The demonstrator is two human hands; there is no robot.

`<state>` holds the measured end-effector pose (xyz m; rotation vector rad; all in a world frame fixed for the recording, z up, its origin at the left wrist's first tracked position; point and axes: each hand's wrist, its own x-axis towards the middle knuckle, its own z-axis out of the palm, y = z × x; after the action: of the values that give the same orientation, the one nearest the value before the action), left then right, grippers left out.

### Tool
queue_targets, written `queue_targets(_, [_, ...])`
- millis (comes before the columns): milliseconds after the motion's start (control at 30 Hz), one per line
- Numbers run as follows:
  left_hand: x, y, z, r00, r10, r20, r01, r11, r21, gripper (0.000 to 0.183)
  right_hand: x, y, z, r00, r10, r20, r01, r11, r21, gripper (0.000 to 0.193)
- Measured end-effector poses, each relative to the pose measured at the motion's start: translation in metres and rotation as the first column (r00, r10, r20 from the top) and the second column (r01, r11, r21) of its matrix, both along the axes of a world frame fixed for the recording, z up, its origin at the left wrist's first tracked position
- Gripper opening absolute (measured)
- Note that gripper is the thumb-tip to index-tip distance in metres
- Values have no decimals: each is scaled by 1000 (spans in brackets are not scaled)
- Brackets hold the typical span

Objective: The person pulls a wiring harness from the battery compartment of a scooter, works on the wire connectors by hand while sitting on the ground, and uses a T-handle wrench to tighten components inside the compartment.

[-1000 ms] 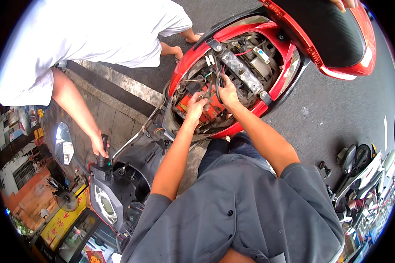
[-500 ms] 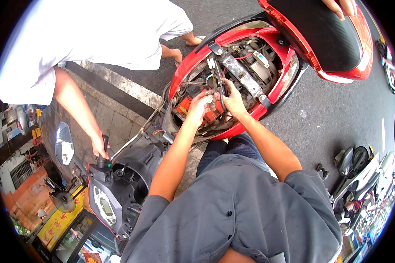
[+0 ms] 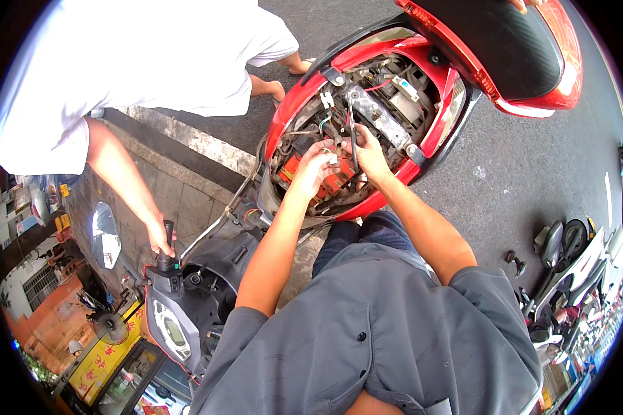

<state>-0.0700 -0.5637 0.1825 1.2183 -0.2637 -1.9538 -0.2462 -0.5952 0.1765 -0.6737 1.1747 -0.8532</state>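
Observation:
Over the opened seat bay of a red scooter (image 3: 281, 117), my left hand (image 3: 313, 171) is closed with a small pale wire connector (image 3: 333, 158) at its fingertips. Just to its right, my right hand (image 3: 369, 158) pinches a black cable (image 3: 354, 142) that runs upward into the bay. Below my fingers lies an orange-red battery (image 3: 333, 184), partly covered by the hands. Loose white plugs (image 3: 327, 100) and thin coloured wires stick up beyond the fingertips. A metal frame bar (image 3: 377, 117) crosses the bay, with a white-and-blue part (image 3: 405, 88) farther back.
A person in white (image 3: 152, 55) stands at the left, one hand (image 3: 160, 238) on the scooter's handlebar grip. At the upper right another hand (image 3: 519, 4) touches the raised black seat (image 3: 498, 41). The dashboard (image 3: 172, 330) lies lower left; parked two-wheelers (image 3: 574, 277) stand at the right.
My hands have drawn slightly apart, and the pale connector at my left fingertips shows more plainly. The view has shifted a little; the raised seat sits slightly higher and farther left in it.

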Motion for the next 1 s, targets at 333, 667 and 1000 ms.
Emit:
queue_targets(333, [3, 6, 0, 990, -36, 135, 53, 991, -124, 24, -2, 7, -6, 1000, 18, 15, -19, 997, 71, 71])
queue_targets(667, [-13, 17, -2, 765, -5, 644, 292, 894, -339, 21, -1, 10, -17, 993, -40, 113, 29, 995, 97, 67])
queue_targets(1000, [-14, 28, -7, 641, 156, 752, 339, 822, -458, 18, 3, 11, -10, 991, -69, 115, 56, 992, 115, 58])
